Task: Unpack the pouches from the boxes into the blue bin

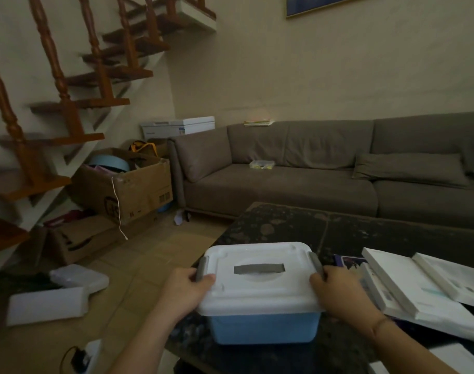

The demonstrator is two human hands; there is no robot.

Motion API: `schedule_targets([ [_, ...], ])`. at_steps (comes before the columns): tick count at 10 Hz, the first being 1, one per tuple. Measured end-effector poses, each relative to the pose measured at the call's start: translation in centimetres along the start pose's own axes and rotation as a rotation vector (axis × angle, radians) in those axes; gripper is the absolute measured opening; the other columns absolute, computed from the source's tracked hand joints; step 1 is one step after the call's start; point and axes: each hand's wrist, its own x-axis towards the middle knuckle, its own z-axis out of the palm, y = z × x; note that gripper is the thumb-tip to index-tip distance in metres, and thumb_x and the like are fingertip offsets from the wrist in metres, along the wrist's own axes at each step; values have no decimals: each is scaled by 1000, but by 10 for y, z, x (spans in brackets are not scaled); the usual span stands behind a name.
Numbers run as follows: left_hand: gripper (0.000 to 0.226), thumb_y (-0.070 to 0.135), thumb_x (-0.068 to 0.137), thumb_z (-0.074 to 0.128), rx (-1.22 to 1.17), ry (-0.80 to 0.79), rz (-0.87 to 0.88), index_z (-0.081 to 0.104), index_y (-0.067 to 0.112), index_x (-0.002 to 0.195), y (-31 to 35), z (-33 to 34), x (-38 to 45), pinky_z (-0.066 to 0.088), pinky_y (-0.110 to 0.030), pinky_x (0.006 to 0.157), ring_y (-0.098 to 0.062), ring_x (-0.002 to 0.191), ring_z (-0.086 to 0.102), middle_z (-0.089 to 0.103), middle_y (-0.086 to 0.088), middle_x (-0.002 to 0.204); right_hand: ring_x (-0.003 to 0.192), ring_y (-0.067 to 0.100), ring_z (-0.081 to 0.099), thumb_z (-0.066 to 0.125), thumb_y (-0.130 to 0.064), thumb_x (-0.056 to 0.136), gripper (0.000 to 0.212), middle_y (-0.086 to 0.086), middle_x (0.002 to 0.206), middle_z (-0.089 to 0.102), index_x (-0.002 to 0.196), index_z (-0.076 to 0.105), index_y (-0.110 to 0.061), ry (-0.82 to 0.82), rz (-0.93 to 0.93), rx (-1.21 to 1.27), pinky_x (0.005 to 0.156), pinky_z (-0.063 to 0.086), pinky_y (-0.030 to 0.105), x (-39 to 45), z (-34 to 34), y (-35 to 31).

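- Facing a grey sofa (311,182) well beyond our grip, across the far edge of the table; a long cushion (409,170) lies on its seat, and a small clear packet (262,164) sits on the seat further along.
- We note a wooden staircase (55,85) far off to the left of the grip, with open cardboard cartons (122,190) on the floor beneath it.
- We record a dark mottled table (338,233) under the grip; it carries everything we handle.
- We see the blue bin (265,326) standing upright near the table's front left corner, between our two hands, with its white lid (257,282) seated on top. A grey handle (258,269) lies flat in the lid's centre.
- We log flat white boxes (424,290) stacked loosely and overlapping just to the right of the grip, beside our right hand.
- We find our left hand (184,290) closed on the lid's left edge, thumb resting by the grey latch (202,268).
- We find our right hand (343,292) closed on the lid's right edge, fingers against the other latch (315,263).
- We cannot tell whether either latch is fastened or released.
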Motion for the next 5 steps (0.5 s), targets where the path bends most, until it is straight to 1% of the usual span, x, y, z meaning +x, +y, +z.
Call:
schedule_targets([
  [1,19,33,93,63,139,69,63,69,19,81,2,5,1,49,-26,60,-11,68,63,66,3,73,87,19,64,41,-27,101,23,4,94,63,102,58,-11,20,-51,-226,75,53,28,-3,1,-5],
  [2,31,30,95,59,209,146,92,57,18,66,5,11,-2,34,-24,51,-10,54,46,48,2,59,105,28,62,35,-20,101,29,12,110,64,110,58,-5,99,-174,-441,86,48,34,-10,0,-12],
  [3,32,33,95,57,193,121,67,54,20,65,6,9,-3,36,-26,53,-11,53,44,45,2,59,104,21,62,46,-23,99,27,6,114,62,117,58,-9,5,-130,-543,91,50,32,-4,3,-12],
  [4,26,48,93,56,219,80,87,65,23,95,8,8,-13,50,-27,68,-9,76,60,63,3,85,85,6,60,47,-40,99,30,-7,97,63,120,58,-23,-23,-157,-308,75,50,20,-1,-11,0],
  [5,64,56,91,54,173,345,162,37,30,147,4,24,-37,39,-44,111,-19,140,35,32,2,155,106,10,60,55,-48,90,48,-5,121,62,134,47,-33,197,-305,-55,88,49,26,-22,-46,7],
])
